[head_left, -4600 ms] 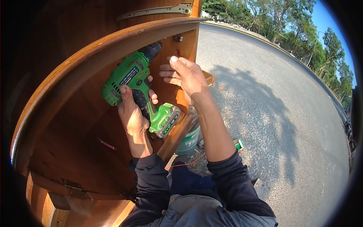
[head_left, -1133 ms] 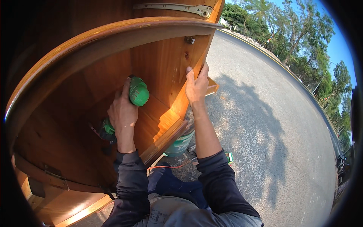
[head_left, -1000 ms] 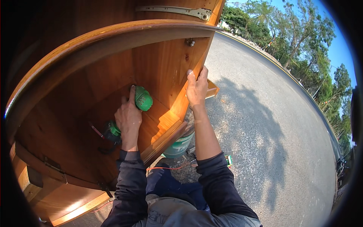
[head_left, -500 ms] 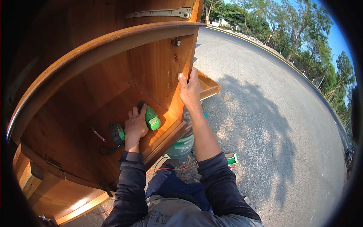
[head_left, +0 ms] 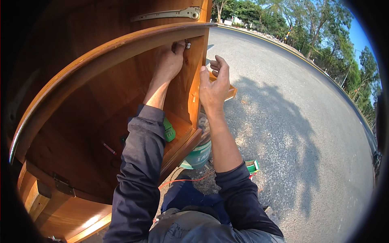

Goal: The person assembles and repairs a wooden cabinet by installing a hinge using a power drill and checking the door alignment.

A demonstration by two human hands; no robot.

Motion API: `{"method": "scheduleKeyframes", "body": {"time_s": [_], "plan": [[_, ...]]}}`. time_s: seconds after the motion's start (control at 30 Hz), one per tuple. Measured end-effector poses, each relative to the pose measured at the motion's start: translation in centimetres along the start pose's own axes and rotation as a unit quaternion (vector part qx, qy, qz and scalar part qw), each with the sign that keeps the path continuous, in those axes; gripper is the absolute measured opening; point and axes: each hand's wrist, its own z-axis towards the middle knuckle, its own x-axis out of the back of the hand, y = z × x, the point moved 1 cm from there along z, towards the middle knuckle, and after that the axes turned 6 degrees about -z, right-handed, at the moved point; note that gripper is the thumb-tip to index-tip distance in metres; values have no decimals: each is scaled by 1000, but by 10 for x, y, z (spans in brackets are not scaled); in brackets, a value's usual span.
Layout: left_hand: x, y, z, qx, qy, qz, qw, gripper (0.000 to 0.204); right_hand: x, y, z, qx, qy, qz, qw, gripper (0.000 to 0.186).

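Note:
Inside the curved-front wooden cabinet [head_left: 117, 77], my left hand [head_left: 170, 62] reaches up to the right side wall. Its fingers are closed beside a small metal fitting [head_left: 187, 45]; what they pinch, if anything, is hidden. My right hand [head_left: 215, 89] is open just outside the cabinet's right edge, thumb up and fingers loosely bent, with nothing visible in it. Below my left forearm, a green power tool [head_left: 169, 130] lies on the cabinet floor, mostly covered by my sleeve. A thin red-and-white stick [head_left: 109, 147] lies further left.
A wooden drawer [head_left: 231, 93] sits behind my right hand. Below the cabinet are a green bucket [head_left: 197, 156], an orange cord [head_left: 184, 180] and a small green box [head_left: 252, 166]. A hinge [head_left: 63, 185] shows at lower left, a drawer slide [head_left: 168, 14] above.
My left hand has risen from beside the power tools on the cabinet floor to the fitting on the side wall. My right hand has let go of the cabinet edge and shifted right.

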Motion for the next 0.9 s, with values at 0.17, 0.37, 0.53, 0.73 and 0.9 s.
{"method": "scheduleKeyframes", "body": {"time_s": [0.17,0.37,0.53,0.73,0.9], "plan": [[1,-7,9,-96,0,33,995,41,-32,22,6,-151,-178,222,947,54],[17,13,21,200,-200,-91,955,32,-28,12,-5,-182,-162,172,954,50],[18,12,30,253,-219,-212,918,21,-35,12,-9,-182,-165,124,961,51],[12,15,33,324,-213,-235,891,22,-42,11,-13,-173,-149,83,970,56],[5,27,23,371,-151,-259,879,29,-43,7,-15,-190,-149,69,968,58]]}}
